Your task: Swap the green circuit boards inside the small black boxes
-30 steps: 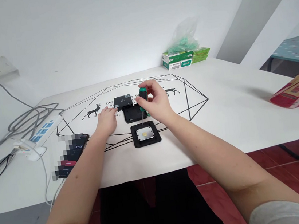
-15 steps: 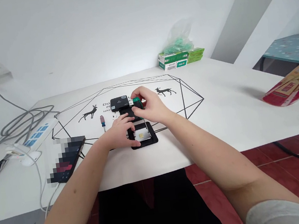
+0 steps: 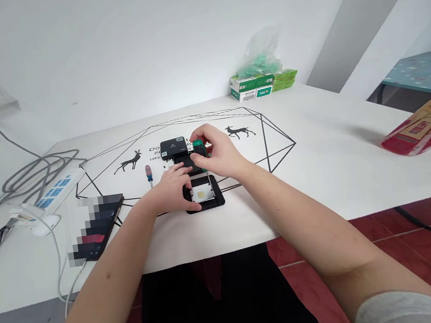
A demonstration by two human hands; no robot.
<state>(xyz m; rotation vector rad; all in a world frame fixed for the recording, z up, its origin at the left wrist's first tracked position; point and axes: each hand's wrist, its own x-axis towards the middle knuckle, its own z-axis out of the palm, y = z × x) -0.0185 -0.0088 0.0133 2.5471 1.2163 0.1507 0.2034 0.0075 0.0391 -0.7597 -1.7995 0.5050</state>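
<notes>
The right hand (image 3: 216, 152) is clamped on a green-and-black screwdriver (image 3: 198, 149), its shaft angled down to the one o'clock edge of a metal plate (image 3: 206, 191) in a black square frame (image 3: 219, 198). The left hand (image 3: 172, 189), thumb and fingers parted, lies at the frame's nine o'clock; whether it pinches, I cannot tell. A black casing (image 3: 187, 160) sits at eleven, a smaller screwdriver (image 3: 149, 173) at ten.

You have two hands (image 3: 173, 189) (image 3: 218, 151), two screwdrivers (image 3: 198, 145) (image 3: 149, 174), three black device pieces (image 3: 174, 147) (image 3: 187, 161) (image 3: 219, 198), one phone (image 3: 106, 217), one power strip (image 3: 57, 191), one red package (image 3: 418, 129), one clear bag (image 3: 262, 56) and two printed deer (image 3: 128, 161) (image 3: 239, 131) before you.
</notes>
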